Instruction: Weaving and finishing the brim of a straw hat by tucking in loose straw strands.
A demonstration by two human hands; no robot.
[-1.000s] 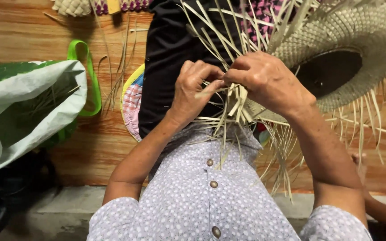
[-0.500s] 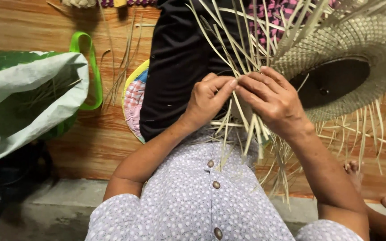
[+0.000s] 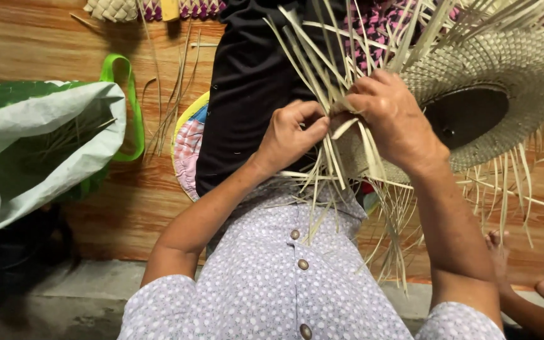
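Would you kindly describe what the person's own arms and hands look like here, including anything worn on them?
Both forearms are bare, and the left hand and right hand wear no gloves; no rings, watch or bracelets show. Short sleeves of a pale lilac, white-dotted garment with round buttons cover the upper arms.

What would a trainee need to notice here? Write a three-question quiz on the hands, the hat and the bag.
1. True or false: the right hand rests on the woven hat rim.
2. What does the left hand pinch? A) a button B) pale strips C) the bag handle
3. On which side of the person does the green bag lie?

Key
1. True: it lies on the rim among the loose strips.
2. B: thumb and fingers close on strips beside the right hand.
3. Left, open-mouthed on the wooden floor.
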